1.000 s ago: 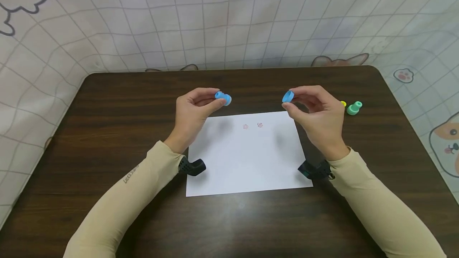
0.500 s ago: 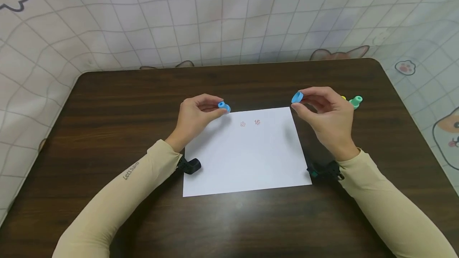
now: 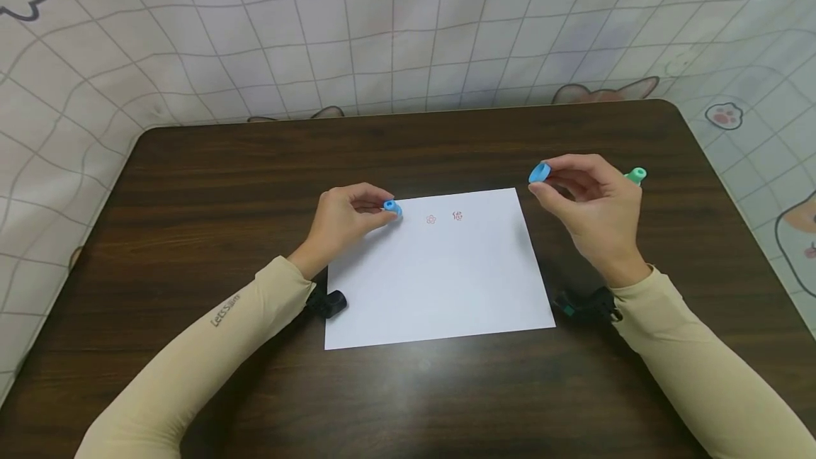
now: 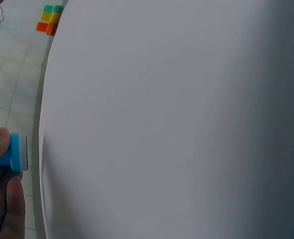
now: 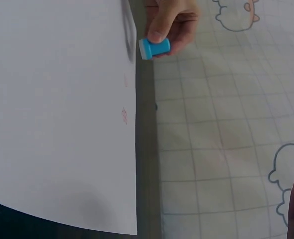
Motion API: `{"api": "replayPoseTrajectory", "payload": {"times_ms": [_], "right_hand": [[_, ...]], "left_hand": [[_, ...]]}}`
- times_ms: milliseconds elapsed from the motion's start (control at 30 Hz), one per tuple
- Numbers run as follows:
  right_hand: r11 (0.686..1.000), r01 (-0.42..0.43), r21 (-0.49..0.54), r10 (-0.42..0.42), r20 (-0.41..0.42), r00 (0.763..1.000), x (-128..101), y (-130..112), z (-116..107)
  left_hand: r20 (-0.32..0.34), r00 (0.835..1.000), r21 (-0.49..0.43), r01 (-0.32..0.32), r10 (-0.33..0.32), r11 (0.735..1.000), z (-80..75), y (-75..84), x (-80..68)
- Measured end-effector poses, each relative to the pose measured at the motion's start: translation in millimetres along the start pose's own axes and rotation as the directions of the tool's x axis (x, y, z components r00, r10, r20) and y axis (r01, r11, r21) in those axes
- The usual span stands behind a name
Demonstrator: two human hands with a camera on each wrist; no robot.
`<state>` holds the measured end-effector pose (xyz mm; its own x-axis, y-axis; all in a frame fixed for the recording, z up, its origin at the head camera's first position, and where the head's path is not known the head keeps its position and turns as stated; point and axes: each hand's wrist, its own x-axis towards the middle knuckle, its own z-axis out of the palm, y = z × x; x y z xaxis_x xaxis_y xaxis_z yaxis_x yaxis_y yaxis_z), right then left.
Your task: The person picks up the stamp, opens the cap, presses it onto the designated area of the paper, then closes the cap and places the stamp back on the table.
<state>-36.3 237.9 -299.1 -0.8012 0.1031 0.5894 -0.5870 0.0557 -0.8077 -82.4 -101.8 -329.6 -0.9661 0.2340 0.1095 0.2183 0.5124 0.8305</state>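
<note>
My left hand (image 3: 347, 222) pinches a small blue stamp (image 3: 392, 208) between thumb and fingers, above the upper left corner of a white sheet of paper (image 3: 440, 282). In the left wrist view the stamp (image 4: 17, 152) shows a pale stamping face, apart from the paper. My right hand (image 3: 593, 207) holds a blue cap (image 3: 539, 173) by thumb and fingertips, raised beyond the paper's upper right corner. Two small red prints sit near the paper's top edge, a flower (image 3: 431, 219) and a character (image 3: 457, 216).
A green stamp (image 3: 636, 175) stands behind my right hand, mostly hidden in the head view. Green, yellow and orange-red stamps (image 4: 49, 20) show together in the left wrist view. The dark wooden table (image 3: 408, 402) meets a gridded cloth (image 3: 357, 34) at the back.
My left hand has come down and toward me with the stamp, over the paper's upper left corner. My right hand has shifted right with the cap, covering more of the other stamps.
</note>
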Motion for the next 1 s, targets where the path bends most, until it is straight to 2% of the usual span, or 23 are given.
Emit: {"api": "replayPoseTrajectory", "payload": {"times_ms": [567,767,1000], "right_hand": [[1.0,-0.006,0.004,0.006,-0.001,1.0,-0.5,0.3,-3.7],[1.0,0.003,0.019,-0.003,0.002,1.0,-0.6,1.0,-6.2],[1.0,-0.009,0.028,0.01,-0.005,1.0,-1.2,1.7,-7.2]], "left_hand": [[0.056,0.998,0.16,-0.033,0.025,0.987,-2.2,-1.6,-4.5],[0.095,0.994,0.198,-0.072,0.054,0.978,-2.5,1.2,-3.8],[0.11,0.992,0.203,-0.079,0.058,0.976,-2.4,0.4,-1.5]]}}
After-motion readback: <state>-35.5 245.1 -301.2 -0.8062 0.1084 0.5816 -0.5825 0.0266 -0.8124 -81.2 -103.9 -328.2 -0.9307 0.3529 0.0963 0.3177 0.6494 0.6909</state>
